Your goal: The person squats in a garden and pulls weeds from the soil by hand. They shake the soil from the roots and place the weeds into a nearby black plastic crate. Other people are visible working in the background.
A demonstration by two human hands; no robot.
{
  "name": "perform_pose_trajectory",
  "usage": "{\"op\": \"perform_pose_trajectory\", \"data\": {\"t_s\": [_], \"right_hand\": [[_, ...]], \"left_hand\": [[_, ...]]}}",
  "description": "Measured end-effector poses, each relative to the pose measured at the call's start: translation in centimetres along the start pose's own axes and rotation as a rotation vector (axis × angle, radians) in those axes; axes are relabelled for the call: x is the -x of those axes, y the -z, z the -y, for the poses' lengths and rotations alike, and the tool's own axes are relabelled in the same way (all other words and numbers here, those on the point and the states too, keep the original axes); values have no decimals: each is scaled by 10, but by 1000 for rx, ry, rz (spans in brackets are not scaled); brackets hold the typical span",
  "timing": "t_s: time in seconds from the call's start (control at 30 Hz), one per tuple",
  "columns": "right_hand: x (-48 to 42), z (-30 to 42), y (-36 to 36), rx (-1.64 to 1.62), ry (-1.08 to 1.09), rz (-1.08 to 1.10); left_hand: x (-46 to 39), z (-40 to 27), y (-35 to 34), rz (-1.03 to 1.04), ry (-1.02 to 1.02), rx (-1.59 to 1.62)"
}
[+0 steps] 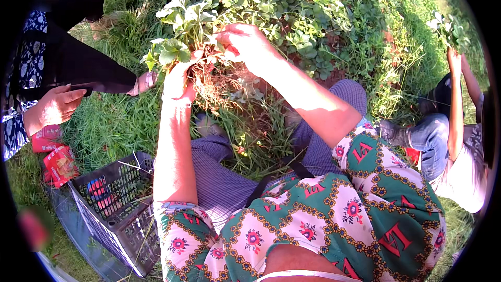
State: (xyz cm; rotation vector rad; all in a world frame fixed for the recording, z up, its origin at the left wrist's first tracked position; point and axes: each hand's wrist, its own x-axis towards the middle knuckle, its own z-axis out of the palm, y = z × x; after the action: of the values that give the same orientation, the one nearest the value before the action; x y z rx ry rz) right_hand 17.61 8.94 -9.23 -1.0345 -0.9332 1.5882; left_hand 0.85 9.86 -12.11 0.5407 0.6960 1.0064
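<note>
My left hand (181, 74) grips a bunch of uprooted leafy plants (191, 15), which look like strawberry seedlings. Their tangled brown roots (215, 82) hang down beside my palm, bare of any pot. On the other side of the bunch, my right hand (246, 47) has its thumb and fingers pinched together at the stems, just above the roots. Sunlight washes out part of the fingers, so exactly which stem is pinched is hard to see. Both hands are raised in front of my knees, over grass and low plants.
A black plastic crate (113, 203) stands at my left, near red printed packages (60, 164). Low leafy plants (282, 4) cover the ground ahead. A person's hand (54, 105) holds a dark object at left; another person's hand (454, 60) lifts a plant bunch (450, 31) at right.
</note>
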Motion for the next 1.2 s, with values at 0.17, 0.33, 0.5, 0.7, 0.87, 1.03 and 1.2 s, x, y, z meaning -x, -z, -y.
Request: {"op": "perform_pose_trajectory", "data": {"t_s": [0.17, 0.33, 0.5, 0.7, 0.87, 1.03, 1.2], "right_hand": [[-2, -5, 11, -248, -23, -54], [7, 2, 14, -113, -16, -147], [14, 5, 12, 81, 10, -120], [14, 12, 14, 200, -174, -143], [10, 14, 27, 223, -146, 31], [7, 20, 35, 489, -199, 79], [13, 10, 63, 1100, 207, -58]], "left_hand": [[-5, 0, 4, 59, 21, 50], [-8, 8, 4, 49, 51, 97], [-7, 16, -12, 41, -1, -43], [-10, 26, -7, 27, -217, -73], [-22, 37, 8, 99, -282, -129], [-16, 35, -1, 60, -242, -17], [-12, 11, -2, 50, 19, -25]]}}
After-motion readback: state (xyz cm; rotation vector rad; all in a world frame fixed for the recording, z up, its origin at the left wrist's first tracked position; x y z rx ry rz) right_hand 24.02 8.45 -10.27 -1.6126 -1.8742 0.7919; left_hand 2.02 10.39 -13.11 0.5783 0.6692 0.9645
